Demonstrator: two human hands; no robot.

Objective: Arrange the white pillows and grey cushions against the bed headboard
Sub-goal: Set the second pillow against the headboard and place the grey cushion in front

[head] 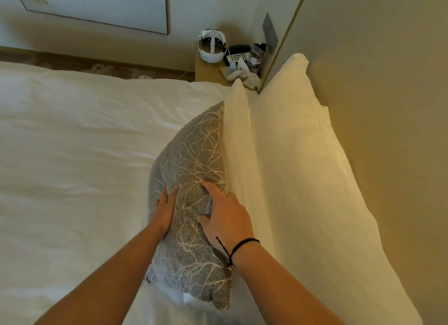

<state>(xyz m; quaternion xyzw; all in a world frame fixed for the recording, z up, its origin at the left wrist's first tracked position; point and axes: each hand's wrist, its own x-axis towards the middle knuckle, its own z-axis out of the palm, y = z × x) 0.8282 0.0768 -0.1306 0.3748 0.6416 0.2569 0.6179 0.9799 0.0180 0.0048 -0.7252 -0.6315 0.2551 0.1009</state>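
Two white pillows already stand in a row against the headboard at about 3 o'clock: the back pillow leans on it and the front pillow rests against that one. One grey cushion with a pale branching pattern stands on edge on the bed, touching the front pillow's face. The left hand lies flat with straight fingers against the cushion's side at 9 o'clock, pressing rather than clasping. The right hand rests on its upper face at 3 o'clock, fingers bent into the fabric and gripping it. Judging by this, the pillows are done and this cushion is being settled; any further cushions are out of sight. A bench at 12 o'clock holds clutter
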